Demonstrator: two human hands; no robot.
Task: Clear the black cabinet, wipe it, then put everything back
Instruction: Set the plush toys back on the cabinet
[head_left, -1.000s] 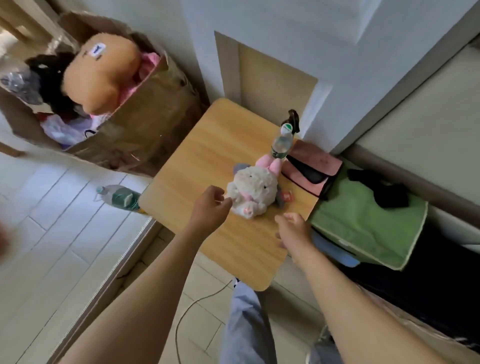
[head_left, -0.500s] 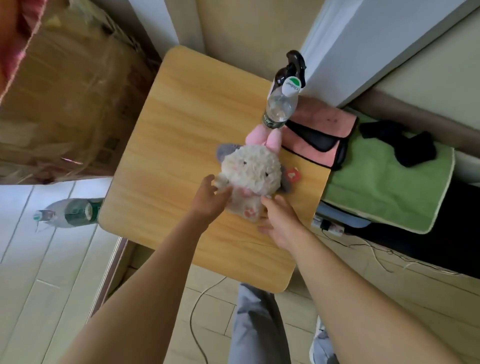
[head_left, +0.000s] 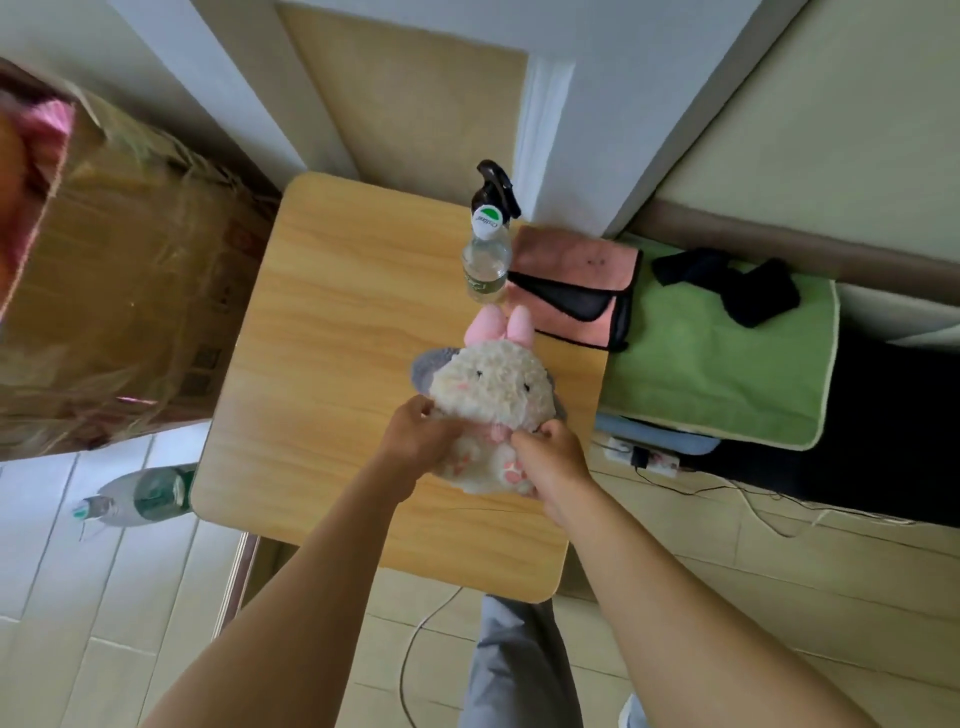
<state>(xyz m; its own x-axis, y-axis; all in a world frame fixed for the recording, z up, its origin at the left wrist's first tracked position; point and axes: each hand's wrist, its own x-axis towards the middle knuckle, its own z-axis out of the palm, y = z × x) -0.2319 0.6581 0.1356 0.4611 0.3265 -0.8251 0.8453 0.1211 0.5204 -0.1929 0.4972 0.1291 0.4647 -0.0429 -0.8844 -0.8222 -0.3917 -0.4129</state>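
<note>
A cream plush animal (head_left: 488, 389) with pink ears and grey side flaps is held just above the wooden table (head_left: 332, 364). My left hand (head_left: 421, 441) grips its lower left side and my right hand (head_left: 550, 462) grips its lower right side by the pink-padded feet. Behind the plush stand a clear water bottle (head_left: 485, 265) with a white cap and a black spray bottle (head_left: 496, 189). A pink cloth with black trim (head_left: 576, 280) lies at the table's right edge. The black cabinet (head_left: 883, 441) is to the right, under a green towel (head_left: 711, 358).
A black garment (head_left: 737, 280) lies on the green towel. A large cardboard box (head_left: 119, 270) stands to the left. A green-labelled bottle (head_left: 140, 499) lies on the tiled floor. A power strip (head_left: 644, 457) and cables lie by the cabinet. My leg (head_left: 519, 670) is below the table.
Both hands have closed in on the plush, one from each side, and taken hold of its lower body. The plush has come toward me, and its feet now show between my hands.
</note>
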